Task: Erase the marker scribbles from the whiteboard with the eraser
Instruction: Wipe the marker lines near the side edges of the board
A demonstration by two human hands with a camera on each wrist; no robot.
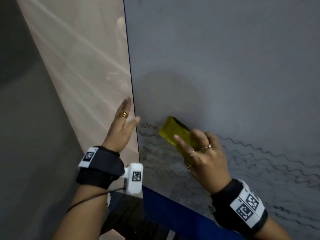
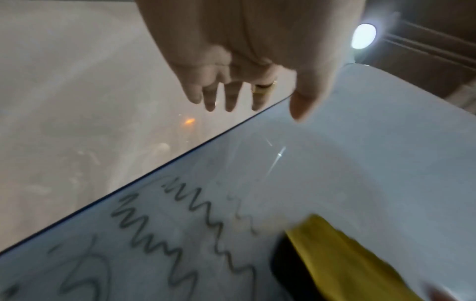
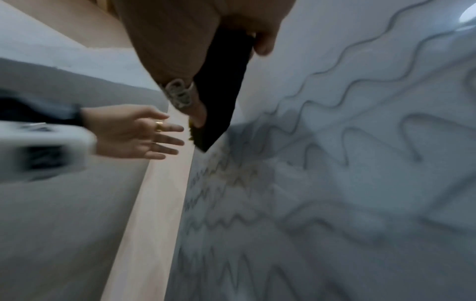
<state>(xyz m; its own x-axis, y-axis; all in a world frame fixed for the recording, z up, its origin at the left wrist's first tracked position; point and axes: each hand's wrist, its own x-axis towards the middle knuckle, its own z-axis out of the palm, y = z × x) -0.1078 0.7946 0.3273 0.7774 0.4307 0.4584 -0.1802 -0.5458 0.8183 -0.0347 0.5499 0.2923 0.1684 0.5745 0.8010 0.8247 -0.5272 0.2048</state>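
While the two wrists with their black straps and white tag blocks sit nearest the head camera, at about 7 and 5 o'clock, the hands reach out from them toward the whiteboard [image 1: 225, 66]. Its blue bottom frame [image 1: 173, 210] runs between the forearms. The right hand [image 1: 206, 158] lies just past its wrist, a little right of centre, its grip curled round the yellow eraser [image 1: 174, 134]: fingers spread over the yellow back, the thumb tucked against the far side in the right wrist view. The eraser's dark felt face [image 3: 221, 97] is pressed to the board, with its free end pointing toward 11 o'clock.

Wavy black marker scribbles [image 1: 268, 161] fill the lower board, running from the eraser out toward 3 and 4 o'clock. Short zigzag rows [image 1: 149, 130] lie between the eraser and the board's left edge. Those directly below the eraser look fainter and smeared.

Farther left, at about 9 o'clock from the eraser, the left hand [image 1: 123, 125] is held flat with its grip loose and spread, holding nothing. Its fingers, one with a gold ring [image 1: 123, 114], lie near the board's dark left edge [image 1: 131, 84]; whether they touch it I cannot tell. Beyond that, toward 12 o'clock, the upper board is bare grey, and a pale tan wall [image 1: 78, 58] stretches off at 10 o'clock.
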